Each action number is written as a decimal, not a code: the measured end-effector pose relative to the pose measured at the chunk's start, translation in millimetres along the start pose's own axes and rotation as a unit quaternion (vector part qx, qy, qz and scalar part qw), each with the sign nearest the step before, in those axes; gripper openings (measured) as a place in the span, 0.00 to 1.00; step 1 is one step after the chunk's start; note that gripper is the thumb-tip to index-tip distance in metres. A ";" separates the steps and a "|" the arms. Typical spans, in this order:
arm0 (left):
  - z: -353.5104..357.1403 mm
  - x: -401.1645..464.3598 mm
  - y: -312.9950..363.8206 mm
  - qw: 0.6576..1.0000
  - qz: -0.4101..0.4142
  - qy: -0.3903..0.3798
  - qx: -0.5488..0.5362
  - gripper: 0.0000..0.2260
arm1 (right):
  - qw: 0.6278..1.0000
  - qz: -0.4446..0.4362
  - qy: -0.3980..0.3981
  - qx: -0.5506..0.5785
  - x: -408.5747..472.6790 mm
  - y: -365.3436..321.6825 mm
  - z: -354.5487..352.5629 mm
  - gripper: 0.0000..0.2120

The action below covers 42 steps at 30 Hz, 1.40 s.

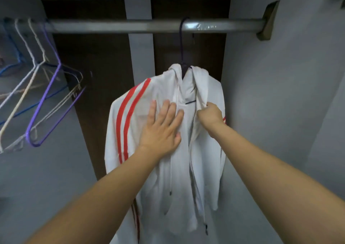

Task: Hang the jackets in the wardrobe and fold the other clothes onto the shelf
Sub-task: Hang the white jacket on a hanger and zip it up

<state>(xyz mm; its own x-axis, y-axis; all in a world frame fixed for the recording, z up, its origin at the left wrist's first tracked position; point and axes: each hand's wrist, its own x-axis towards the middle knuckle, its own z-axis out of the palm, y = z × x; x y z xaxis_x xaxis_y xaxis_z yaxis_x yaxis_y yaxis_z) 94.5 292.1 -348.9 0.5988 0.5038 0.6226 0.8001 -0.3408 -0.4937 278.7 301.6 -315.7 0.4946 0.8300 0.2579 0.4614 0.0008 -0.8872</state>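
A white hooded jacket (164, 178) with red stripes down its sleeves hangs on a dark hanger (183, 43) hooked over the metal wardrobe rail (119, 26). My left hand (162, 128) lies flat with straight fingers on the jacket's left chest panel. My right hand (210, 115) grips the right front edge of the jacket near the collar, fingers curled round the fabric. The jacket's front is open and its drawstrings dangle.
Several empty wire hangers (37, 86), white, blue and purple, hang bunched at the rail's left end. The rail sits in a bracket (268, 21) on the right grey wall. Dark wooden panels and a grey post form the wardrobe's back.
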 end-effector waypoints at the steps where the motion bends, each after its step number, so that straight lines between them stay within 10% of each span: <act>1: 8.2 -9.1 10.3 1.000 0.001 -0.009 0.000 0.32 | 1.000 -0.012 0.004 0.015 -1.8 8.3 1.4 0.09; 9: 72.4 -72.2 85.4 0.998 -0.069 -0.001 -0.011 0.33 | 0.987 -0.136 0.053 0.072 -25.1 84.8 26.2 0.06; 30: 206.6 -262.3 246.0 0.965 -0.154 -0.143 -0.154 0.20 | 0.998 0.055 0.025 -0.030 -95.2 395.8 155.9 0.17; 33: 218.8 -256.2 265.5 0.832 -0.313 -0.250 -0.383 0.12 | 0.994 0.100 0.009 0.031 -91.5 421.1 163.2 0.27; 38: 229.4 -236.1 292.4 0.381 -0.553 -0.346 -0.655 0.18 | 0.991 0.109 -0.056 0.052 -88.9 461.7 166.1 0.26; 42: 247.6 -228.6 320.6 0.248 -0.601 -0.293 -0.702 0.24 | 0.985 0.143 -0.035 0.089 -85.8 478.2 167.5 0.07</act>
<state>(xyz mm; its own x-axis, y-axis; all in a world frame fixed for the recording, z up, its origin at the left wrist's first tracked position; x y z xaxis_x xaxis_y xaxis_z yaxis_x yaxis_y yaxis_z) 205.1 264.2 -799.9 0.1185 0.7995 -0.5889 -0.1407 0.6006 0.7870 333.5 324.1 -826.1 0.5301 0.8473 -0.0332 0.1712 -0.1452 -0.9745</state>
